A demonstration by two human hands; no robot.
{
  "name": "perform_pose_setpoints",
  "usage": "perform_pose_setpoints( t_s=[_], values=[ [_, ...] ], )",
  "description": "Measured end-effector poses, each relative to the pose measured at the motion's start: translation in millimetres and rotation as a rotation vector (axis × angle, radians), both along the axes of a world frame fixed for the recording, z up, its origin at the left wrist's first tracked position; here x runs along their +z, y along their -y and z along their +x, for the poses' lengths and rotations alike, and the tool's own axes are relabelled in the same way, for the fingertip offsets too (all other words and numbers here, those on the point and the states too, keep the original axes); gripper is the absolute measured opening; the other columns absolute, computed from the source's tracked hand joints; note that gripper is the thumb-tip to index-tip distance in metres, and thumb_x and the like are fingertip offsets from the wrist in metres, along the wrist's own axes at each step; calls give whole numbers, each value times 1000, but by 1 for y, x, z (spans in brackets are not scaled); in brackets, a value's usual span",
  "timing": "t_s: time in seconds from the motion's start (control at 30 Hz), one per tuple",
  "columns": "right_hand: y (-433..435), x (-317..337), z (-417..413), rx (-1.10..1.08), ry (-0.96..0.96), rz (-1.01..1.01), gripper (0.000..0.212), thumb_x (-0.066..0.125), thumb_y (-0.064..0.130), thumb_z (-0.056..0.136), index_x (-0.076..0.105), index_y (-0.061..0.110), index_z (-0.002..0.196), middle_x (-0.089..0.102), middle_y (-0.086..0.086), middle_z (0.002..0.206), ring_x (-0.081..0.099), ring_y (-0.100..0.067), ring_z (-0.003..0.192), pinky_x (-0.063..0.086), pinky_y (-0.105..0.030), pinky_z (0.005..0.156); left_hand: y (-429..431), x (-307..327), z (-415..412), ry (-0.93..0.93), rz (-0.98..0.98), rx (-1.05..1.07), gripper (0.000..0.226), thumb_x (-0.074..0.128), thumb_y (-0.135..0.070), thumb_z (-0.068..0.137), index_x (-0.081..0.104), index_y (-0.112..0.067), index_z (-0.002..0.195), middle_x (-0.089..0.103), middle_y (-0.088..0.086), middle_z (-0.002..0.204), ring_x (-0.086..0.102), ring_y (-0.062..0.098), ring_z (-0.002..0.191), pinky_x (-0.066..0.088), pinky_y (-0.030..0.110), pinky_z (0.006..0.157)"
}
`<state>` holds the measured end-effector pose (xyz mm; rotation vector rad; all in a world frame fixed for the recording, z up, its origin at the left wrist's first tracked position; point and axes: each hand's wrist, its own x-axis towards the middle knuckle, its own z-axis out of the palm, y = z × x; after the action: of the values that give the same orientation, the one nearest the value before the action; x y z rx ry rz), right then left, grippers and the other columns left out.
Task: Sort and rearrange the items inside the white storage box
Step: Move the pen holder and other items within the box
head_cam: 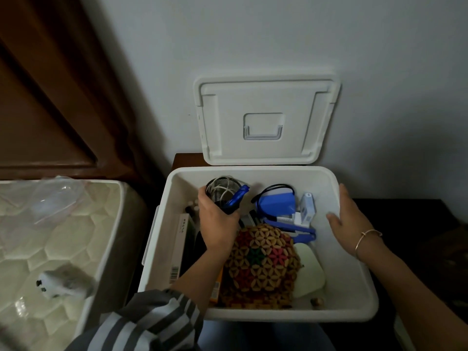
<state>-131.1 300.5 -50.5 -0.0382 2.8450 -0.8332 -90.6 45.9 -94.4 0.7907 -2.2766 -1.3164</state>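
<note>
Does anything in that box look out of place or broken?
Nothing looks broken or spilled. The white storage box is simply jumbled: a blue stapler lies slanted beside a beaded mat, and one small brown piece sits loose in the near right corner.

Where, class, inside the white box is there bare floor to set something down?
Free: the floor of the white box along its right wall, bordered by the green pad, the blue stapler and the right hand. Crowded: left and centre, around the left hand, mesh cup and beaded bag.
</note>
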Motion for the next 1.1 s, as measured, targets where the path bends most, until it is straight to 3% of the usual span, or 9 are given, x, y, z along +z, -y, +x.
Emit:
perform_pose_setpoints(
  t_s=[0.1,0.33,0.57,0.67,0.77,0.93,1.1],
  values=[
    [-1,0,0,3,-14,16,73,48,12,94,2,12,150,30,-18,148,43,-34,126,38,-38,101,1,-3,0,41,-60,54,100,87,-16,63,25,-22,141,50,4,135,52,23,123,47,27,81],
    [2,2,0,-6,-14,47,72,48,13,95,2,13,150,33,-18,146,47,-35,121,42,-40,97,2,-12,-1,82,-48,-6,97,87,-20,63,26,-25,138,51,3,131,55,21,118,42,20,79],
    [2,4,0,1,-10,55,73,48,13,94,2,15,150,33,-18,146,47,-36,121,44,-43,97,10,-19,1,146,-58,-31,104,88,-19,63,23,-23,143,46,7,138,48,24,127,42,28,94],
    [2,4,0,10,-15,58,74,49,13,94,2,14,150,33,-18,146,47,-36,122,44,-42,97,11,-14,3,206,-147,-43,107,88,-21,64,19,-17,146,34,10,145,38,27,134,41,41,107],
    [1,3,1,11,-25,54,75,50,13,93,2,13,150,32,-17,148,45,-35,125,42,-41,99,12,-2,9,236,-240,-105,109,87,-22,67,16,-12,149,24,11,150,29,29,139,36,42,112],
    [0,1,-1,13,-30,47,76,52,11,91,4,13,150,34,-18,146,46,-35,122,42,-41,98,24,14,36,237,-427,-221,98,83,-23,69,25,-8,147,28,14,148,30,30,137,35,45,112],
    [-1,-1,-1,15,-33,67,77,52,12,91,2,14,150,34,-19,145,47,-36,121,43,-42,97,35,19,47,355,-353,-295,81,74,-21,81,27,-5,144,34,15,145,36,29,134,37,42,110]
  ],
)
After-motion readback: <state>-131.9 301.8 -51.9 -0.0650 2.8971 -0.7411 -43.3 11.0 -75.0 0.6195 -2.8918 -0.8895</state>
